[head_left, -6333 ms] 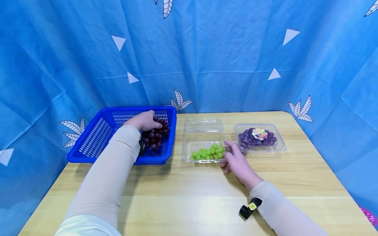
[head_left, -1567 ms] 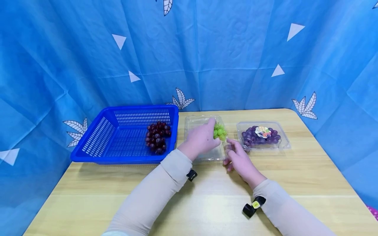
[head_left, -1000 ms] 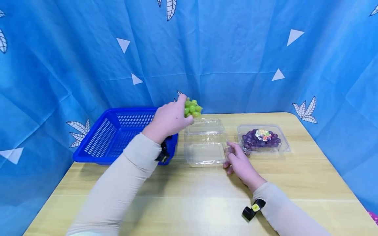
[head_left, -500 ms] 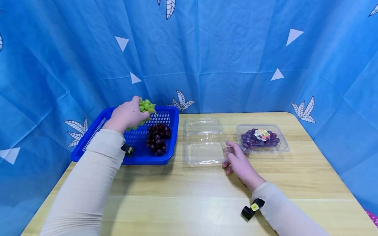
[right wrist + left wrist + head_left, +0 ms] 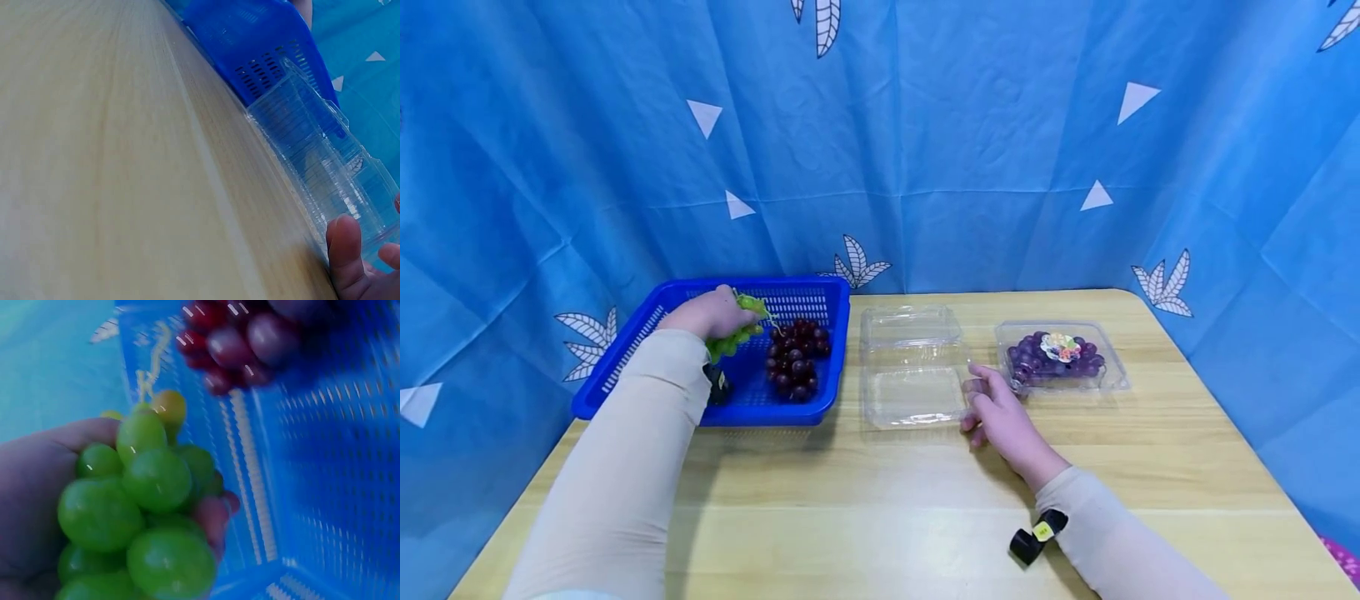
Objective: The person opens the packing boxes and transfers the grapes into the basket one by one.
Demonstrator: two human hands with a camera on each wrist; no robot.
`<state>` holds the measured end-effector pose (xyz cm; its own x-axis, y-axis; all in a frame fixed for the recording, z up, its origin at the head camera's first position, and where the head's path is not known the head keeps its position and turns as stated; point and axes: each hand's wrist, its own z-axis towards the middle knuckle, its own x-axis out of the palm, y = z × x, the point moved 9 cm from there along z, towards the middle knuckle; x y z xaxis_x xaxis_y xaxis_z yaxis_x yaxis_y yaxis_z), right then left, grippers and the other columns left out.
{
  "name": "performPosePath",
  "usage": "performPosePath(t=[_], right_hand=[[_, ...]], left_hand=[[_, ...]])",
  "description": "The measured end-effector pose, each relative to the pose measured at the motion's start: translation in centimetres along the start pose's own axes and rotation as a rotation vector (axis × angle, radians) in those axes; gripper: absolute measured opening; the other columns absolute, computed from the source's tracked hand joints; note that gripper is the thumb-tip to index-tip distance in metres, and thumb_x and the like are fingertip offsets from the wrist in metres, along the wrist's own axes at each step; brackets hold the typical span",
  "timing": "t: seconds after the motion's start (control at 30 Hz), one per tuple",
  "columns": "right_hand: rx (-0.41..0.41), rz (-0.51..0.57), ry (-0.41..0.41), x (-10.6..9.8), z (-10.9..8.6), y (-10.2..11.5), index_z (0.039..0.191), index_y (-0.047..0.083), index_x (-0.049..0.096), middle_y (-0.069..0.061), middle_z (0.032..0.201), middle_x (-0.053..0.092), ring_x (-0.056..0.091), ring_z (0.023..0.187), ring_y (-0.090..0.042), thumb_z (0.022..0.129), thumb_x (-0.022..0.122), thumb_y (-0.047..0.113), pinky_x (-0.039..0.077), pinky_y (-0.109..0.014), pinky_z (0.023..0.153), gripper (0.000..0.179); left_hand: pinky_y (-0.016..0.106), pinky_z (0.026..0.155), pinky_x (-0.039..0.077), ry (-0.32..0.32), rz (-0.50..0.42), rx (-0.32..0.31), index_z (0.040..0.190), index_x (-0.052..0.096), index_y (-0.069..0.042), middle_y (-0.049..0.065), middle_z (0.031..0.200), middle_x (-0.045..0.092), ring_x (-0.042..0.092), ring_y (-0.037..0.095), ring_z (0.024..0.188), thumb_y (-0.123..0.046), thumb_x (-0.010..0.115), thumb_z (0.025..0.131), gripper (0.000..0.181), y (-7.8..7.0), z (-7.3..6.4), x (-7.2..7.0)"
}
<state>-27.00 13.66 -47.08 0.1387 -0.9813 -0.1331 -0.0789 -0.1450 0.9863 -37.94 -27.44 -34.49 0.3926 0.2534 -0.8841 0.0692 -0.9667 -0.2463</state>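
In the head view my left hand (image 5: 718,312) is inside the blue plastic basket (image 5: 662,408) and grips a bunch of green grapes (image 5: 730,343). The left wrist view shows the green grapes (image 5: 156,481) between thumb and fingers, with a pale stem sticking out. A bunch of dark red grapes (image 5: 796,362) lies in the basket's right part, beside them. My right hand (image 5: 1007,425) rests against the right side of a clear clamshell container (image 5: 917,396), fingers relaxed. That container has its lid folded back and nothing inside. In the right wrist view, the fingertips (image 5: 345,240) touch its near corner.
A closed clear container (image 5: 1112,375) with purple grapes (image 5: 1045,358) and a round label stands to the right of my right hand. The wooden table (image 5: 880,517) ends at a blue curtain (image 5: 970,167) behind.
My left hand lifted the green grapes from the clear clamshell container, carried them left over the basket, and lowered them into it. Earlier it was at the dark red grapes. The right hand stayed put.
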Motion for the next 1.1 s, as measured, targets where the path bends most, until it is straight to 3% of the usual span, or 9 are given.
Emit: performPosePath(t=[0.13,0.2,0.5,0.6,0.7,0.83,1.0,1.1], right_hand=[[-0.004,-0.021,0.002,0.2,0.2,-0.2,0.157,0.011,0.026,-0.022,0.146,0.044,0.063,0.080,-0.030,0.102,0.045,0.012,0.057,-0.040,0.058,0.059],[0.000,-0.033,0.001,0.2,0.3,-0.3,0.157,0.012,0.027,-0.020,0.145,0.045,0.063,0.080,-0.030,0.102,0.045,0.013,0.057,-0.040,0.058,0.058],[-0.001,-0.033,0.002,0.2,0.3,0.1,0.157,0.013,0.028,-0.020,0.143,0.045,0.062,0.079,-0.030,0.102,0.044,0.012,0.057,-0.039,0.056,0.057],[-0.002,-0.025,0.002,0.2,0.3,0.2,0.158,0.012,0.027,-0.020,0.144,0.045,0.062,0.080,-0.031,0.102,0.045,0.011,0.056,-0.040,0.056,0.058],[-0.003,-0.025,0.003,0.1,0.3,0.2,0.158,0.012,0.027,-0.020,0.145,0.045,0.062,0.081,-0.032,0.102,0.045,0.011,0.057,-0.041,0.056,0.059],[-0.002,-0.032,-0.001,0.0,0.4,0.0,0.157,0.012,0.027,-0.020,0.144,0.045,0.063,0.080,-0.031,0.102,0.044,0.010,0.057,-0.041,0.057,0.058],[-0.003,-0.036,-0.008,-0.2,0.5,-0.3,0.157,0.012,0.028,-0.020,0.144,0.046,0.062,0.080,-0.031,0.101,0.044,0.010,0.057,-0.041,0.057,0.058],[0.004,-0.037,-0.008,-0.2,0.4,-0.5,0.157,0.013,0.028,-0.019,0.144,0.046,0.062,0.080,-0.032,0.101,0.045,0.011,0.057,-0.041,0.058,0.058]], left_hand=[[0.039,0.067,0.051,0.044,-0.013,-0.016,0.098,0.058,0.002,0.014,0.083,0.062,0.060,0.026,0.072,-0.035,0.044,0.107,0.041,0.3,0.4,0.5],[0.038,0.066,0.051,0.069,-0.020,-0.017,0.091,0.062,-0.002,0.011,0.080,0.064,0.061,0.024,0.070,-0.034,0.044,0.107,0.040,0.4,0.5,0.8],[0.041,0.074,0.050,0.150,0.003,-0.002,0.086,0.063,-0.005,0.011,0.084,0.063,0.060,0.025,0.076,-0.033,0.045,0.107,0.039,1.0,1.4,2.8],[0.046,0.082,0.048,0.162,0.069,0.004,0.091,0.062,-0.003,0.014,0.092,0.061,0.058,0.029,0.086,-0.035,0.046,0.105,0.038,1.2,1.6,3.4],[0.051,0.093,0.047,0.196,0.103,-0.007,0.115,0.065,0.004,0.025,0.115,0.062,0.059,0.038,0.106,-0.040,0.048,0.104,0.048,1.7,1.5,4.2],[0.057,0.099,0.045,0.219,0.098,-0.034,0.138,0.052,0.011,0.035,0.139,0.050,0.051,0.048,0.123,-0.048,0.051,0.100,0.071,2.1,1.4,4.7],[0.056,0.098,0.047,0.209,0.102,-0.034,0.135,0.055,0.011,0.034,0.136,0.053,0.055,0.045,0.119,-0.053,0.055,0.097,0.075,1.9,1.7,4.6],[0.057,0.098,0.046,0.190,0.129,-0.003,0.135,0.055,0.011,0.034,0.136,0.054,0.056,0.044,0.118,-0.050,0.056,0.096,0.073,1.5,2.0,4.6]])
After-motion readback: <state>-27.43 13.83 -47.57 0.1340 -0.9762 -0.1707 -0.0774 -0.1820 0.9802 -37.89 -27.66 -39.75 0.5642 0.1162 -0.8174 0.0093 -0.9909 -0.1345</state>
